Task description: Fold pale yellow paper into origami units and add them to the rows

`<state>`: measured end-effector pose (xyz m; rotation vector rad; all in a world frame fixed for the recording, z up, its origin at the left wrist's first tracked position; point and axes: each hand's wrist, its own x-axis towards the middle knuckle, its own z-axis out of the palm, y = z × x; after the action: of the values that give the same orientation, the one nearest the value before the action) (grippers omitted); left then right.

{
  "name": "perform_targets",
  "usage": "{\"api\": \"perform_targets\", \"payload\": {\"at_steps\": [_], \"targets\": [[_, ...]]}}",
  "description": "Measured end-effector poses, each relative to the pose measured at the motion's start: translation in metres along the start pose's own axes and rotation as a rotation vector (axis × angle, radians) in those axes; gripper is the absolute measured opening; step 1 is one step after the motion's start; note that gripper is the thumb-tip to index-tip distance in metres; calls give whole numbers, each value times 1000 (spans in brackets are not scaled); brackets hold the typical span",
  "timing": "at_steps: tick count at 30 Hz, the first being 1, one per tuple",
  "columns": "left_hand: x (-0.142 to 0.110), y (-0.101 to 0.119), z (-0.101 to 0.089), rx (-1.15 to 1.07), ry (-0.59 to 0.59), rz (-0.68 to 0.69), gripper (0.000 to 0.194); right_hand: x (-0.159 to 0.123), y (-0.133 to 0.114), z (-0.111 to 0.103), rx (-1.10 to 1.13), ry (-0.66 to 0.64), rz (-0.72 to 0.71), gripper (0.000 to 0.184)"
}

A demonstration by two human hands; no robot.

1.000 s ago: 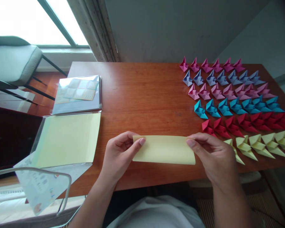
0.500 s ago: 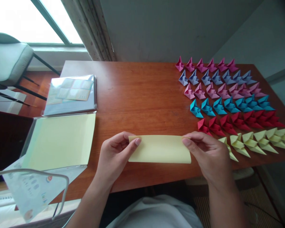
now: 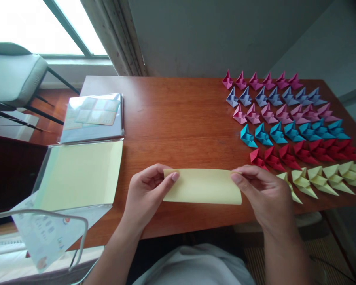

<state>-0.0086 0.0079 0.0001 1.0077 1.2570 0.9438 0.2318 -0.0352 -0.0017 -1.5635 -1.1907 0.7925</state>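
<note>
A pale yellow sheet of paper, folded into a long rectangle, is held up in front of me over the table's near edge. My left hand pinches its upper left corner, thumb on top. At the upper right corner, my right hand grips it the same way. The fold lies along the lower side, slightly rounded. Just beyond my right hand is a row of yellow folded paper pieces, partly hidden by that hand.
Rows of folded paper in red, blue, pink, lilac and magenta stand on the right of the wooden table. Leftward lie a yellow paper stack and a plastic-wrapped pack. A chair stands beyond.
The whole view has shifted a little, so everything appears slightly farther right. Both hands keep the same grip on the folded paper.
</note>
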Motion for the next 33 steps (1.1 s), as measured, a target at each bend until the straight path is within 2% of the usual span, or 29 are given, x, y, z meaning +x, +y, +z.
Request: {"api": "perform_targets", "payload": {"at_steps": [18, 24, 33], "targets": [[0, 1, 1, 14, 7, -8, 26, -1, 1, 0, -9, 10, 11, 4], [-1, 0, 1, 61, 73, -5, 26, 1, -1, 1, -1, -12, -33, 3], [1, -4, -3, 64, 51, 15, 25, 0, -2, 1, -1, -24, -36, 2]]}}
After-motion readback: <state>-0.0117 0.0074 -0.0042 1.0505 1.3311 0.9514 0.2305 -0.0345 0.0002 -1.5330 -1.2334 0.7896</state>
